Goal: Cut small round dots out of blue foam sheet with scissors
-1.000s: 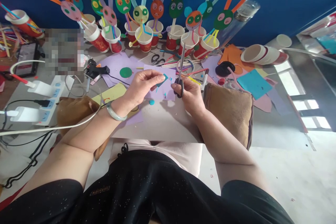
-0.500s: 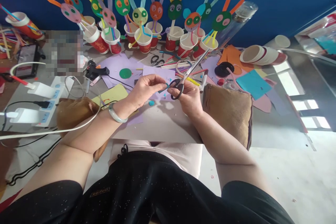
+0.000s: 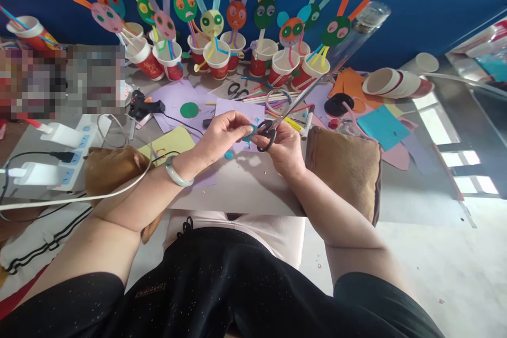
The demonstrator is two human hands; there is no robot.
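Observation:
Between thumb and fingers, my left hand (image 3: 227, 136) pinches a small piece of blue paper (image 3: 253, 130). My right hand (image 3: 285, 149) is closed around scissors (image 3: 268, 140) with black handles; their blades point up and away, toward the cups. Both hands meet above a sheet of purple paper (image 3: 229, 108), fingertips close together. A small blue paper disc (image 3: 228, 155) lies on the table just below my left hand. Tiny blue scraps lie near my fingers. Part of the blue piece is hidden by my fingers.
Paper cups (image 3: 217, 63) holding rabbit-faced paper figures line the wall. A brown cushion (image 3: 344, 171) sits by my right forearm. To the left are a power strip (image 3: 79, 156) and a white cable (image 3: 79, 200). Stacked cups (image 3: 390, 83) lie at right near blue paper (image 3: 382, 129).
The scissors have turned slightly in my right hand, and the handles sit a little differently. More of the blue paper shows at my left fingertips. Both hands stay nearly in place.

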